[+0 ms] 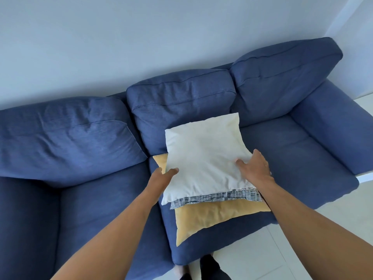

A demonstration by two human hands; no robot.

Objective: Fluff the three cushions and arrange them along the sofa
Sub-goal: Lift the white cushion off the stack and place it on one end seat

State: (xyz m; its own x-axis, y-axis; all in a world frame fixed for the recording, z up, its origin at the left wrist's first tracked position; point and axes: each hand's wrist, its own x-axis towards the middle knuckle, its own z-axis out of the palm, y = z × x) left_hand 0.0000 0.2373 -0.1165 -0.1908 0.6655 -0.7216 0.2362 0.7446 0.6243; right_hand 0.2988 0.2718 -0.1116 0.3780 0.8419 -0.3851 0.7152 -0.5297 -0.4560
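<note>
Three cushions lie stacked on the middle seat of a blue sofa (80, 209). A white cushion (203, 156) is on top, with its far edge raised toward the backrest. Under it a blue-and-white striped cushion (218, 198) shows only along its front edge. A yellow cushion (203, 217) is at the bottom and sticks out at the front and at the back left. My left hand (163, 173) grips the white cushion's left edge. My right hand (255, 165) holds its right edge, thumb on top.
The sofa has three back cushions (179, 102) against a pale wall. Its right armrest (343, 126) is beside a light tiled floor (272, 255). My feet show at the sofa's front edge, bottom centre.
</note>
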